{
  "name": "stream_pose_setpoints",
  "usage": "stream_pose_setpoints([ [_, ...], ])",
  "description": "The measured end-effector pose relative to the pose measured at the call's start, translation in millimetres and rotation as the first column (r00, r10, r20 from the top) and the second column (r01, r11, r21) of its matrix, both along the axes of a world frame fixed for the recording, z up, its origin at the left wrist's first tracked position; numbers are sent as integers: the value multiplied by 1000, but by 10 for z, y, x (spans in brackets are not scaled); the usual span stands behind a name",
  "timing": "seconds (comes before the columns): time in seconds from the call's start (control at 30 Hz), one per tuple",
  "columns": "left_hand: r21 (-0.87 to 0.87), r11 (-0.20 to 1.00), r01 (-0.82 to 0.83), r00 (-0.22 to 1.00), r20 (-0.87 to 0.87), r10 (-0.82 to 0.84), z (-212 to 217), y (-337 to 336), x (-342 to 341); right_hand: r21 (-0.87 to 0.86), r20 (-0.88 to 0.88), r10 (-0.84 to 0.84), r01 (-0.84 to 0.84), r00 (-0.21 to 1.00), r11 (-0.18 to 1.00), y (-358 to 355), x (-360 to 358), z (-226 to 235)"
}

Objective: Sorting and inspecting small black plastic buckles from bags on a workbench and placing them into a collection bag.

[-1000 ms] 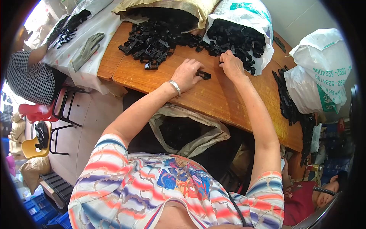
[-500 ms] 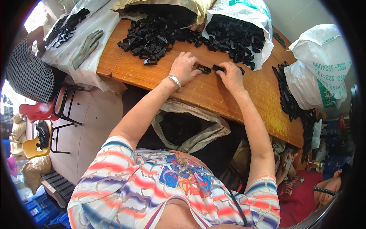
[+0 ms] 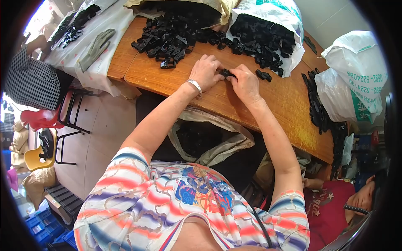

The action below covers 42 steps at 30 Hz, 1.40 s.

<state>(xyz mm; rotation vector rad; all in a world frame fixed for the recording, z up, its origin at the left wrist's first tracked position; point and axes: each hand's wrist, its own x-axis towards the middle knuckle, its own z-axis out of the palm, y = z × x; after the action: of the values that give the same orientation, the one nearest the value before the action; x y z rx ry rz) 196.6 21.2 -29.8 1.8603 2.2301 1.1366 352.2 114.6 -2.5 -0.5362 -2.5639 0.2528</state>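
My left hand (image 3: 205,72) and my right hand (image 3: 245,84) meet above the wooden table, both closed on black plastic parts (image 3: 226,72) pressed together between their fingertips. Fingers partly cover these parts, so their exact shape is hard to make out. Just right of my right hand, a loose black plastic piece (image 3: 263,75) lies on the wood. Beyond my left hand is a heap of similar black plastic pieces (image 3: 167,44).
A white sack (image 3: 298,53) spills black pieces at the back. Long black strips (image 3: 315,100) lie near a white bag (image 3: 354,79) at right. An open cloth sack (image 3: 230,155) with dark contents rests below the table edge. A person (image 3: 331,209) is at lower right.
My right hand has moved left, bringing its small black piece against the part in my left hand. The loose piece behind my right hand now shows fully.
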Motion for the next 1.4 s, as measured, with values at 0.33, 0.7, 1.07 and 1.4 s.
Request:
stream_pose_setpoints([
  [0.33,-51,982,179,983,50,-177,-73,17,-158,60,61,-7,3,998,998,-78,133,-41],
  [0.7,35,972,-233,970,-55,235,153,728,-232,-369,115,273,-214,955,904,-1290,987,-222],
  [1.07,-167,974,-156,985,-99,141,283,603,-55,-22,-93,-280,279,955,960,394,665,28],
  [1.4,-133,990,42,995,-85,-54,295,171,71,144,297,-437,413,849,899,662,377,10],
])
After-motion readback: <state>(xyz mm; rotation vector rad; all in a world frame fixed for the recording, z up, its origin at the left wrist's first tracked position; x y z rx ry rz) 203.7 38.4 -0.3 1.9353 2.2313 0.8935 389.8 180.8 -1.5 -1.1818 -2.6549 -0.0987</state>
